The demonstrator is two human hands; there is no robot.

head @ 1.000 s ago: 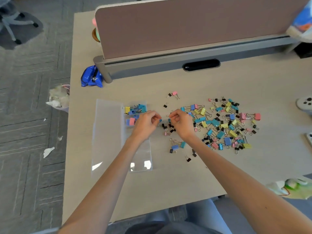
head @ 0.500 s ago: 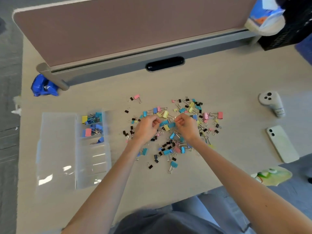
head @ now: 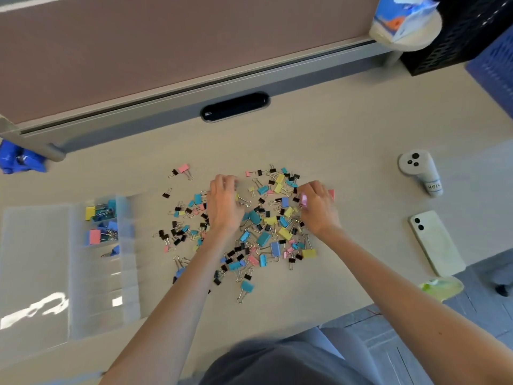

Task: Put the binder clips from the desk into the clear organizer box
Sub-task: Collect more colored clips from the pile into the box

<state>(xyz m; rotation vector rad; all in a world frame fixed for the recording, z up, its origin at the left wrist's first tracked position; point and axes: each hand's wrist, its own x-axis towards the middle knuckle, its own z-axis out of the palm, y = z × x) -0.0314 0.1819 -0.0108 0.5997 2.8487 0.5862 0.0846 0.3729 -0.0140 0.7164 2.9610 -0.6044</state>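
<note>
A loose pile of binder clips in black, blue, teal, yellow and pink covers the middle of the desk. My left hand rests knuckles-up on the pile's left part, fingers curled down among the clips. My right hand is on the pile's right side and pinches a pink binder clip between its fingertips. The clear organizer box lies open at the left, its lid flat beside it. Several clips sit in its top compartments, among them a yellow clip and a pink clip.
A white phone and a grey controller lie at the right. A brown divider panel with a grey rail runs along the back. A blue object sits at the far left, a green item at the front edge.
The view swung right, so the box now sits at the far left. Both hands moved from near the box into the pile and spread apart; the right hand now holds a pink clip.
</note>
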